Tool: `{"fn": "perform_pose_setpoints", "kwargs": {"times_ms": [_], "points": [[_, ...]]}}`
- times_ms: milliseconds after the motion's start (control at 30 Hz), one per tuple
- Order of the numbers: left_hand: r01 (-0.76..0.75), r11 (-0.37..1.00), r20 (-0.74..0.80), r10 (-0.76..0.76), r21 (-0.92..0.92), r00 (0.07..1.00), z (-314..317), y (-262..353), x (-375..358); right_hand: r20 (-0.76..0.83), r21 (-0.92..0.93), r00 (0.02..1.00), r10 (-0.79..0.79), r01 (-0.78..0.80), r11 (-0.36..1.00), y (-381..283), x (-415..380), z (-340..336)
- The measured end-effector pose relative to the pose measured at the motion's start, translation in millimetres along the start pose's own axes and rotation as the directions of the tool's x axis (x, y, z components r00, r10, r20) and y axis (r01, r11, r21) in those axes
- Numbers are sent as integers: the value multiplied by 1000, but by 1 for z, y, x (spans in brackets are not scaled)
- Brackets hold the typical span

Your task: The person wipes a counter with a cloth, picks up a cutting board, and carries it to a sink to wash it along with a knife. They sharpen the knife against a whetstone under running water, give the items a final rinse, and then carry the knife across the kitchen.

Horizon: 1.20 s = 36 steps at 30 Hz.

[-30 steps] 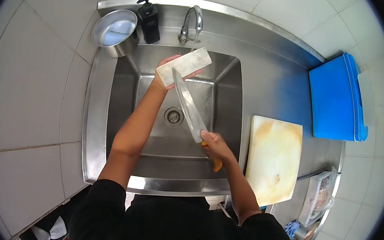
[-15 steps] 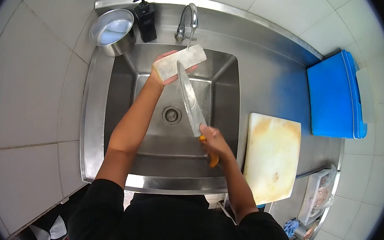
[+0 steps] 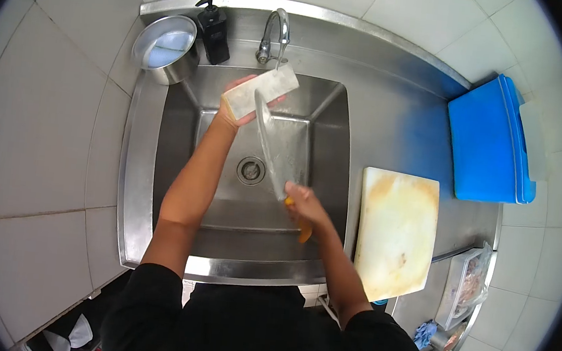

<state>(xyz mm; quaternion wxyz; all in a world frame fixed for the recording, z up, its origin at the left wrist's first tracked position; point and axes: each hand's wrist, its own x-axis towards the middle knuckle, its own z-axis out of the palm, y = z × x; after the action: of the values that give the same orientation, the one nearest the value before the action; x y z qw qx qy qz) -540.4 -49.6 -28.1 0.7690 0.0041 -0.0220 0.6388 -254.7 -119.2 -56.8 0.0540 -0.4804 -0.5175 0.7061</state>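
Over the sink (image 3: 244,202), my left hand (image 3: 234,109) grips a pale rectangular block (image 3: 261,91) from beneath, its fingers showing along both long edges. The block's upper right end lies under the tap (image 3: 283,30), where a thin stream of water falls. My right hand (image 3: 304,203) is closed round the orange handle of a knife (image 3: 269,146). The long blade points up and left, and its tip end lies over the face of the block.
A whitish cutting board (image 3: 397,234) lies right of the sink. Behind it stands a blue cooler box (image 3: 487,144). A metal pot (image 3: 177,69) and a black pump bottle (image 3: 214,37) stand at the back left. A plastic tub (image 3: 466,288) sits at the far right.
My right hand has moved slightly left with the knife, and the blade is more edge-on to the view. The block has shifted a little left in my left hand.
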Motion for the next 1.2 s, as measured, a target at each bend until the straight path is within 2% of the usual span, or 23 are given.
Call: {"fn": "perform_pose_setpoints", "kwargs": {"times_ms": [33, 67, 133, 167, 233, 267, 333, 367, 467, 500, 567, 667, 733, 767, 800, 867, 900, 933, 967, 1033, 1100, 1133, 1200], "points": [[104, 983, 163, -128, 149, 978, -15, -2, 0, 1, -72, 999, -38, 38, 997, -9, 8, -3], [44, 971, 174, -87, 237, 981, -32, -15, -2, -35, 22, 996, -82, 82, 996, -23, 21, -6], [59, 998, 13, -60, 28, 998, -53, -32, -4, -86, 262, 979, -187, 203, 944, -65, 54, -8], [62, 998, 7, -62, 27, 998, -54, -31, -2, -109, 403, 964, -241, 265, 876, -73, 66, -6], [211, 975, 259, -188, -64, 948, -49, -27, 10, -92, 392, 973, -212, 231, 891, -65, 58, 9], [212, 976, 264, -189, -59, 946, -43, -23, 15, -75, 376, 978, -194, 208, 903, -62, 52, 14], [-53, 994, 8, 53, 95, 999, -11, -19, 14, 50, 292, 993, -104, 85, 953, -26, 12, 23], [-45, 998, -31, 46, 39, 998, 1, -16, 13, 94, 248, 995, -45, 20, 968, -18, -4, 24], [-75, 995, 106, 68, 68, 992, -7, -21, 10, -26, 143, 999, 21, -18, 990, -15, -2, 12], [24, 983, 114, -45, 180, 993, -16, -23, 9, -51, 117, 998, -32, 38, 992, -27, 17, 5], [6, 989, 69, -16, 147, 997, -31, -34, 9, -134, 291, 974, -183, 216, 932, -64, 50, 0], [33, 994, 37, -37, 107, 999, -46, -30, 14, -174, 487, 967, -186, 249, 837, -89, 72, 8], [77, 991, -44, -73, 114, 996, -44, -13, 21, -82, 294, 981, -178, 194, 936, -65, 46, 18], [61, 981, 117, -83, 185, 990, -29, -10, 20, -23, 242, 990, -136, 137, 960, -44, 26, 22], [52, 982, 115, -74, 182, 991, -16, -6, 17, 35, 186, 995, -90, 82, 979, -25, 10, 20], [42, 994, -41, -38, 101, 998, 0, -1, 12, 23, 124, 1000, -9, 6, 992, 2, 0, 3], [-1, 986, -95, 17, 169, 995, -8, -2, 10, -1, 76, 997, 73, -72, 994, 11, -3, -4], [3, 985, -101, 14, 170, 995, -18, -2, 5, 1, 83, 997, 75, -75, 994, 4, 2, -10], [68, 991, 138, -83, 112, 987, -27, -5, 1, -32, -1, 999, -28, 28, 1000, -11, 16, -22], [136, 987, 92, -144, 91, 985, -31, -13, 6, -71, -91, 988, -137, 131, 987, -41, 37, -35], [136, 983, 22, -140, 120, 990, -41, -8, 11, -117, 162, 983, -141, 159, 974, -61, 45, -26], [126, 979, -42, -121, 158, 992, -37, -4, 13, -120, 165, 982, -145, 164, 973, -57, 36, -26], [135, 964, -46, -128, 228, 991, -21, 2, 13, -53, -52, 994, -90, 88, 995, -34, 4, -27]]}}
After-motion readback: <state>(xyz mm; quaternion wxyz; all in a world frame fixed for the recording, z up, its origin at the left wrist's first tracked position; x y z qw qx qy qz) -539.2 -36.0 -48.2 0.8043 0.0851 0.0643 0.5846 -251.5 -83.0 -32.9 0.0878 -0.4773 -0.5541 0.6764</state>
